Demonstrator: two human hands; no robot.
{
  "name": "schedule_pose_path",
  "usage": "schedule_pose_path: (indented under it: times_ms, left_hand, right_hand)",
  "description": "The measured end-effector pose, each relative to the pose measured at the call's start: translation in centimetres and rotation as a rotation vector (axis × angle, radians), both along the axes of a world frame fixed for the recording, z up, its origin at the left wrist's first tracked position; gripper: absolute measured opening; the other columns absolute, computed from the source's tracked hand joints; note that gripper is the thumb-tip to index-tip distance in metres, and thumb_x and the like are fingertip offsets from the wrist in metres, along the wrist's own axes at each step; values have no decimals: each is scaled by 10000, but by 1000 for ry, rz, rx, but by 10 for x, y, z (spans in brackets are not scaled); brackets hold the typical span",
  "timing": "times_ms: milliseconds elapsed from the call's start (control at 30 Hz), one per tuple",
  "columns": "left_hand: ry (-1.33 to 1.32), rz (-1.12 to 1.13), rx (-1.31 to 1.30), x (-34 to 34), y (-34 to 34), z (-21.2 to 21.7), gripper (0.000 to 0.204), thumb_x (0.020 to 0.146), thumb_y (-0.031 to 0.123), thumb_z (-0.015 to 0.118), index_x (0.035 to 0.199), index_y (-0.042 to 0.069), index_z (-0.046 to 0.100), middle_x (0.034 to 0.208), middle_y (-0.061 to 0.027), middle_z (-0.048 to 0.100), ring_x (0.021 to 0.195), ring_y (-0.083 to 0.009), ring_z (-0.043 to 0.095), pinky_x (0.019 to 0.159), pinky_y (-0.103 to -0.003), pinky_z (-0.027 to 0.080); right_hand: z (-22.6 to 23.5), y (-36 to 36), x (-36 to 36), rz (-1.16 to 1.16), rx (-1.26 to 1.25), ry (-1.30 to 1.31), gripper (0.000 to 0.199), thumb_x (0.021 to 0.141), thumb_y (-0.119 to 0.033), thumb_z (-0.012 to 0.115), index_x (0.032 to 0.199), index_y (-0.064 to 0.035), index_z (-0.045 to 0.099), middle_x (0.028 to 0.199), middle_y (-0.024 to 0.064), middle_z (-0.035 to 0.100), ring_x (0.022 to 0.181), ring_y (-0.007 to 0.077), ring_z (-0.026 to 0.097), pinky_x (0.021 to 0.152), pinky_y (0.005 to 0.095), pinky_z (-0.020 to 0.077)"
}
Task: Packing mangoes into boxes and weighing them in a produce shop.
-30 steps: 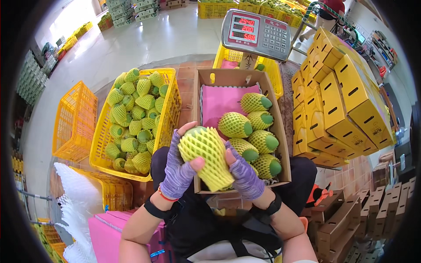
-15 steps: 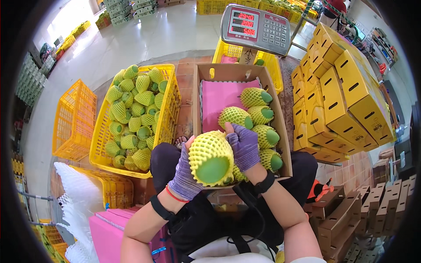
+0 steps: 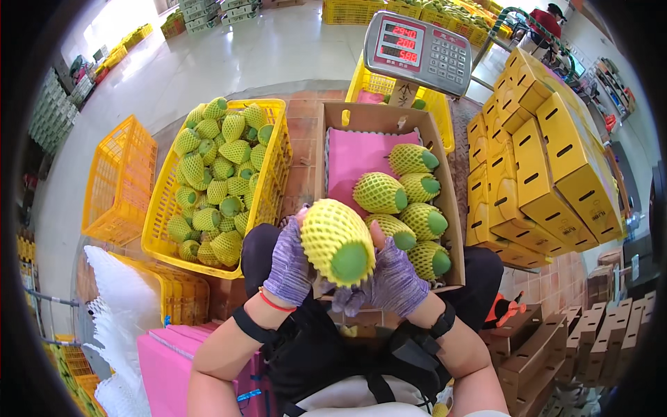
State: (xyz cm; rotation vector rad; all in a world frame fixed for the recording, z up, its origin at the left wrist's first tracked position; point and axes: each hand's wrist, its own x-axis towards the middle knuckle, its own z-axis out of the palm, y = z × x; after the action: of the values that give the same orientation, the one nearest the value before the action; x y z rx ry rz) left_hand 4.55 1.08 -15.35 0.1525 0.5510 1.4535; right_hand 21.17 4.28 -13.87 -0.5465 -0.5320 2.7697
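Observation:
A large green mango (image 3: 338, 243) in a yellow foam net is held up in front of me, its bare green end toward me. My left hand (image 3: 288, 260), in a purple knit glove, is closed around its left side. The gloved right hand (image 3: 396, 278) cups its lower right, thumb raised and fingertips partly hidden beneath. Just beyond is an open cardboard box (image 3: 321, 156) with a pink liner (image 3: 354, 156). Several netted mangoes (image 3: 379, 192) lie in it, filling its right side and near part.
A yellow crate (image 3: 278, 167) of netted mangoes stands left, beside another yellow crate (image 3: 118, 181). A scale (image 3: 417, 52) rises behind the box. Yellow cartons (image 3: 549, 174) are stacked right. White foam nets (image 3: 114, 292) and pink sheets (image 3: 180, 361) lie near left.
My right hand has moved down and toward me, from the box side to beneath the mango. The mango has turned slightly, its green end now pointing lower right. My left hand still holds it.

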Motion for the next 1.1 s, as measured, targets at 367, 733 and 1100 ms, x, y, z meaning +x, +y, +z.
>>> schedule_pose_path:
  times_ms: [367, 733, 1100]
  left_hand:
    - [711, 77, 178, 19, -14, 25, 569, 737, 196, 711, 1181, 24, 400, 1079, -91, 520, 953, -141, 543, 836, -272, 459]
    - [1019, -28, 248, -44, 19, 37, 260, 865, 199, 562, 1062, 28, 561, 937, -27, 593, 863, -87, 534, 770, -229, 434]
    - [1072, 144, -256, -199, 37, -52, 303, 841, 259, 583, 1089, 90, 542, 931, -15, 582, 861, -125, 564, 755, -284, 474]
  right_hand:
    - [15, -12, -11, -376, -256, 48, 508, 889, -448, 465, 1238, -78, 454, 1172, 96, 554, 1022, 221, 569, 885, 397, 469]
    - [47, 33, -2, -254, 105, -130, 532, 820, -376, 586, 1214, -36, 475, 1135, 121, 573, 1015, 245, 578, 896, 377, 460]
    - [-22, 169, -50, -372, 880, -949, 538, 768, -398, 639, 1103, 9, 531, 1007, 134, 622, 889, 236, 622, 768, 350, 500]
